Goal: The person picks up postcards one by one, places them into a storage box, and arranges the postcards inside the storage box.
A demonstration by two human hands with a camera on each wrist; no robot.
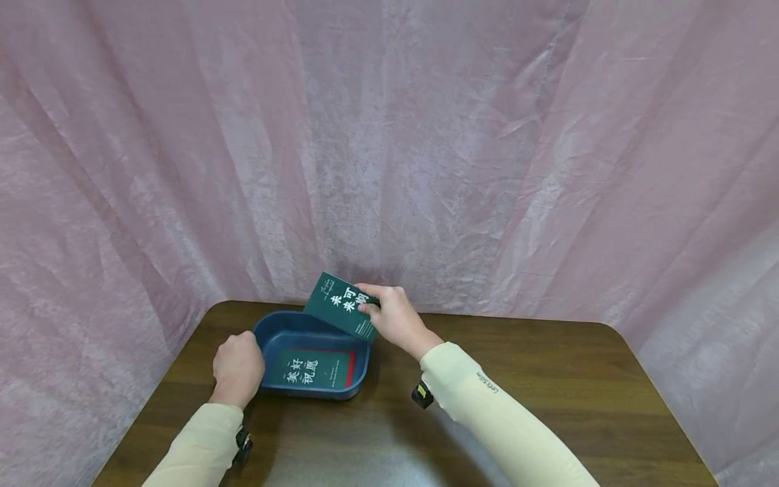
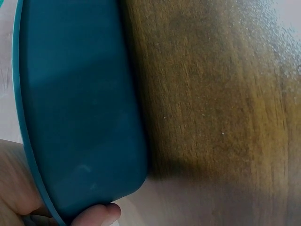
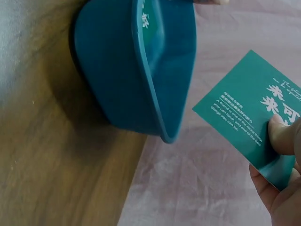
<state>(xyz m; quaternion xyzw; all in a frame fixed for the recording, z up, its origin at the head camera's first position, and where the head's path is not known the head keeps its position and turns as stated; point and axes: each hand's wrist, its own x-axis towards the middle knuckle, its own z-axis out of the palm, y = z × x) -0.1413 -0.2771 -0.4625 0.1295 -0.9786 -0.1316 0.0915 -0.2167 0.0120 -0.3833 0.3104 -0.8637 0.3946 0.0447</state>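
A blue plastic basin [image 1: 286,323] stands on the table's left part. Inside it lies a dark green card [image 1: 304,368] with white characters and a red strip along its right side. My left hand [image 1: 239,364] grips the basin's left rim; the left wrist view shows the thumb [image 2: 98,215] against the outer wall. My right hand [image 1: 398,319] pinches a second green card [image 1: 337,301] between thumb and fingers, tilted above the basin's back right corner. In the right wrist view this card [image 3: 240,103] is apart from the rim, its printed face showing.
The brown wooden table [image 1: 517,399] extends to the right and toward the front. A pink curtain [image 1: 426,155] hangs right behind its back edge. Both forearms reach in from the front, with a small dark device [image 1: 422,393] on the right wrist.
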